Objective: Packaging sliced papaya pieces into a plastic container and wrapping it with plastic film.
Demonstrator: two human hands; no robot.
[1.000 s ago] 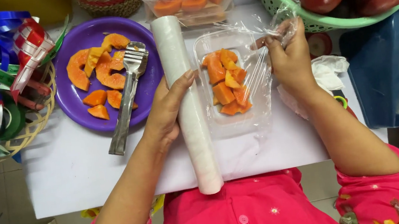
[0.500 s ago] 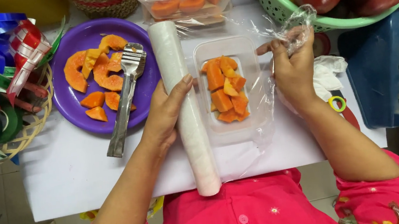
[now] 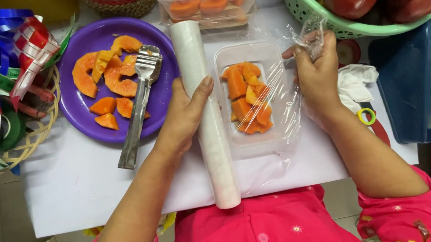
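The roll of cling film (image 3: 205,116) is lying lengthwise on the white tabletop (image 3: 75,192), its long axis running away from the person toward the far edge, just to the left of the clear plastic tray (image 3: 230,59) of orange fruit pieces (image 3: 247,99). It is being pinned in place by the left hand (image 3: 183,116), whose palm is being pressed flat on it with the fingers extended; nothing is being clasped, so the grip here is open and bearing down only. A sheet of film (image 3: 289,98) is being stretched from the roll across the tray toward the right, at a right angle to the roll's axis. Its loose far corner is being pinched by the right hand (image 3: 319,71), whose grip is closed on the bunched film just beyond the tray's right rim. The right hand is the nearer one to the free edge; the roll is lying to its left, with the tray between them. Beside the roll, a purple plate (image 3: 75,116) with more fruit slices and metal tongs (image 3: 138,112) is being left untouched. A green basket (image 3: 316,14) of apples is sitting behind the right hand.
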